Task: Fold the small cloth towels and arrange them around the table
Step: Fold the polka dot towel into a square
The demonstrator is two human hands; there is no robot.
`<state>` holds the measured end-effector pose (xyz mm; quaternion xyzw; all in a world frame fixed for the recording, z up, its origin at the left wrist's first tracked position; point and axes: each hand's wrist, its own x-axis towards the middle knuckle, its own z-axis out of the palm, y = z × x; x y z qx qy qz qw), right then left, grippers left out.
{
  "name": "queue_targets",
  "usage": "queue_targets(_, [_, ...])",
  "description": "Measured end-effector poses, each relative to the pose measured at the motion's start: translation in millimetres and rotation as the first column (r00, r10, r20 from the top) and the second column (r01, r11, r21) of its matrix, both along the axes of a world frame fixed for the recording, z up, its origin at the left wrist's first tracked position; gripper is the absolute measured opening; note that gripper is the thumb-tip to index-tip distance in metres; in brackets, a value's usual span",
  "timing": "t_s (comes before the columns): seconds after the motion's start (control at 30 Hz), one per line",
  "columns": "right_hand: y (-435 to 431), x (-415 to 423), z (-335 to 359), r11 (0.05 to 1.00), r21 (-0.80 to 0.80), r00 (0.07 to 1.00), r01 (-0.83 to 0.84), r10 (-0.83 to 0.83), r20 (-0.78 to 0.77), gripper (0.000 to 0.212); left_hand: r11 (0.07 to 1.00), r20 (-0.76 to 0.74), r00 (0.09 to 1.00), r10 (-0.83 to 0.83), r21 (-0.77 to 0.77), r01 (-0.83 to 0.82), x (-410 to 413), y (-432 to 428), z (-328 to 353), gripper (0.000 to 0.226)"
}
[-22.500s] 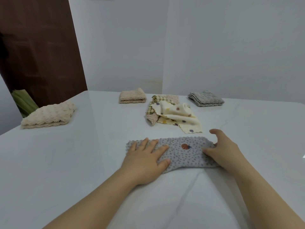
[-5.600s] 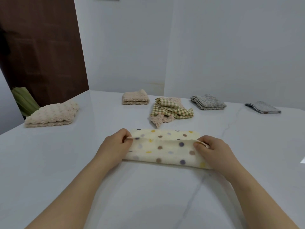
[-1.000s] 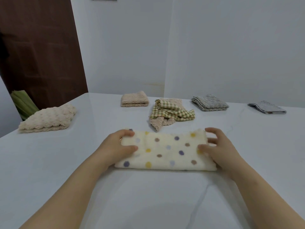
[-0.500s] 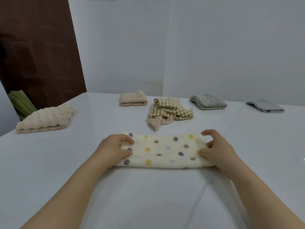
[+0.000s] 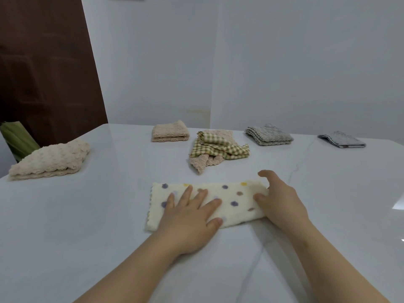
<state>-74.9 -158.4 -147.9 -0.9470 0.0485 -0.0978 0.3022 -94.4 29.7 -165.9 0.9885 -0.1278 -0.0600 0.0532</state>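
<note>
On the counter [image 5: 87, 215], in front of the person, lies the dotted towel [image 5: 231, 197], folded to a strip. The left hand [image 5: 188, 217] rests flat on its left half, fingers spread. The right hand [image 5: 279, 202] cups its right end, thumb on top; whether it pinches, I cannot tell.

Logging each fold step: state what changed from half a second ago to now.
The left hand let go of the left end of the polka-dot towel, slid right and now presses flat on it, fingers spread. The right hand still holds the right end. That towel, the checked towel and the four folded towels stayed put.
</note>
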Motion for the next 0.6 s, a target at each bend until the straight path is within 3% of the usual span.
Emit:
queue_targets(0.1, [-2,1,2,1.0,0.018,1.0,0.02,-0.021,0.022,0.051,1.0,0.142,0.99,-0.008,0.024,0.004,-3,-5,-1,0.055])
queue_targets(0.33, [-7,-1,3,0.995,0.102,0.993,0.007,0.005,-0.119,0.055,0.999,-0.056,0.998,-0.039,0.026,0.04,-2,-12,-3,0.049])
queue_targets(0.43, [-11,2,2,0.983,0.181,0.998,0.0,0.011,-0.06,0.048,0.999,-0.062,0.998,-0.025,0.021,0.026,-2,-17,-4,0.05])
queue_targets(0.6, [-14,3,1,0.956,0.286,0.996,0.058,-0.077,0.055,0.04,0.996,0.056,0.998,0.029,-0.088,-0.024,-6,-19,-3,0.05])
